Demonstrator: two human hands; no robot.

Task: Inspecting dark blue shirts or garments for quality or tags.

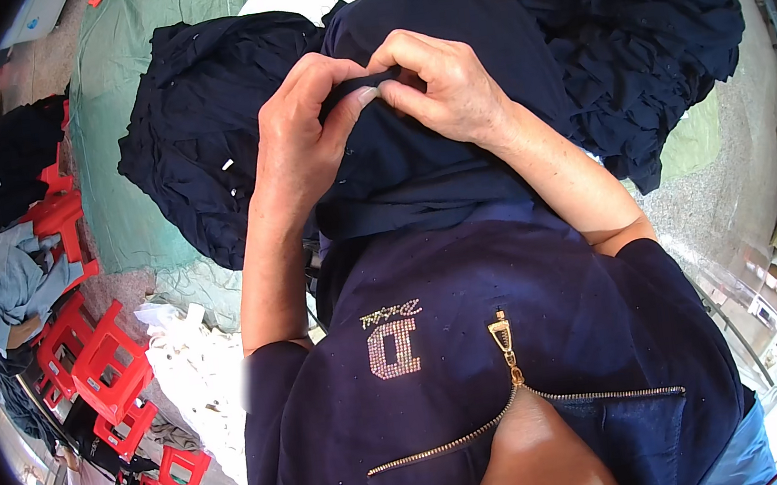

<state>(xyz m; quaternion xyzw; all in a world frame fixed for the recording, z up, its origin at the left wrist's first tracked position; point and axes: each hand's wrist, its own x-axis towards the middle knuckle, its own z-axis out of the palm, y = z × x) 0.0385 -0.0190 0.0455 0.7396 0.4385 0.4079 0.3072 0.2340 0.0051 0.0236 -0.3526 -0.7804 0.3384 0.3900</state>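
Note:
Both of my hands meet in front of me over a dark navy cloth garment [468,18] draped across my lap. My left hand [298,123] is closed, its thumb and forefinger pinching a folded edge of the cloth. Right beside it, my right hand [443,88] pinches the same edge, and the two thumb tips nearly touch. A short stretch of the edge shows between the fingers. What kind of garment it is cannot be made out.
Heaps of dark cloth lie on the left [188,122] and right [645,50], dotted with small white tags. A green sheet [118,177] covers the floor beneath. Red plastic stools [110,360] stand at left, near white cloth [198,379] and a grey-blue cloth pile [24,279].

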